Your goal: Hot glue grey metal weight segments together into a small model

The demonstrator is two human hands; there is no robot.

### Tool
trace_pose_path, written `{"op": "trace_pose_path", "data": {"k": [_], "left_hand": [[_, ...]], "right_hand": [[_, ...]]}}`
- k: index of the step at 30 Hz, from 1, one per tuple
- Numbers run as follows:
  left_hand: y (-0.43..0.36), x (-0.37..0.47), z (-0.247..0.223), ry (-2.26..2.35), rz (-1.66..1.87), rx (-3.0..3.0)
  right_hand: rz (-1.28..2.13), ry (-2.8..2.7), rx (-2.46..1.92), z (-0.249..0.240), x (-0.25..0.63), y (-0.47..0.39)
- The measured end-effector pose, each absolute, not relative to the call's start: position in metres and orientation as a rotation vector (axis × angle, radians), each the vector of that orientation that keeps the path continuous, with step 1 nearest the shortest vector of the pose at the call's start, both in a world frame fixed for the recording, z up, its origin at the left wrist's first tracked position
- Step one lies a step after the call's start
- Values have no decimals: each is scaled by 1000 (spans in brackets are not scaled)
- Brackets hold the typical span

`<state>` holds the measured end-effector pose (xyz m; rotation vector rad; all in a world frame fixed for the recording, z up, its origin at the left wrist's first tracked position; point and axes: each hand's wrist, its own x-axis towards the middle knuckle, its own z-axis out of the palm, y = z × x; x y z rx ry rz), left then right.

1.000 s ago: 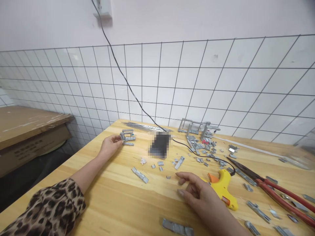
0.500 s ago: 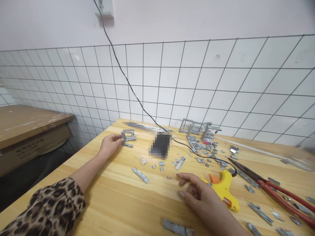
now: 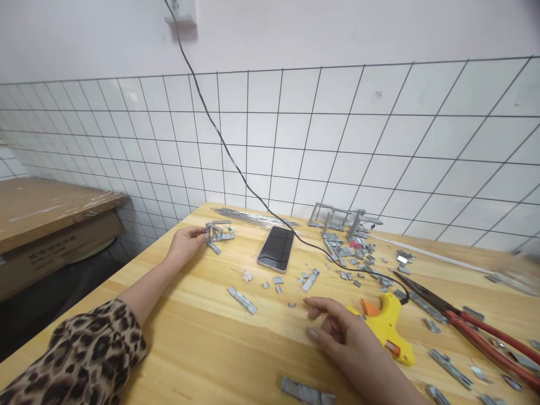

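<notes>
At the far left part of the wooden table, my left hand [image 3: 185, 246] pinches the edge of a small grey metal frame assembly [image 3: 218, 232], which stands on the tabletop. My right hand [image 3: 333, 327] rests near the front, its fingers curled and thumb apart from the index finger, with nothing held. A yellow glue gun [image 3: 392, 326] with an orange trigger lies just right of that hand, partly behind it. One tiny metal piece [image 3: 291, 305] is left of the right fingertips. Between the hands lie a flat metal strip [image 3: 242, 300] and several small pieces.
A phone [image 3: 276, 249] lies mid-table before a bundle of thin rods [image 3: 248, 216]. More metal frames [image 3: 333, 222] and scattered pieces stand at the back right. Red-handled pliers [image 3: 459, 320] lie at the right. A black cable [image 3: 228, 152] runs down across the table.
My left hand has shifted slightly, and the metal assembly under its fingers has turned a little, its lower strip now pointing more toward me. My right hand stays nearly still.
</notes>
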<state>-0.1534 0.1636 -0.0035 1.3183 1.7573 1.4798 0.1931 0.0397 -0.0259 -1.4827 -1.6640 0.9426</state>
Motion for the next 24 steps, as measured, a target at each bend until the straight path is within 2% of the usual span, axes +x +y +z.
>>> {"op": "trace_pose_path", "data": {"k": [7,24], "left_hand": [[166,-153,1,1786,1309,1281],[162,-151,5,1854,1230,1301]], "right_hand": [[973,-1707,-1506,-25,196,42],[958,-1684,-1497,-26,194,40]]}}
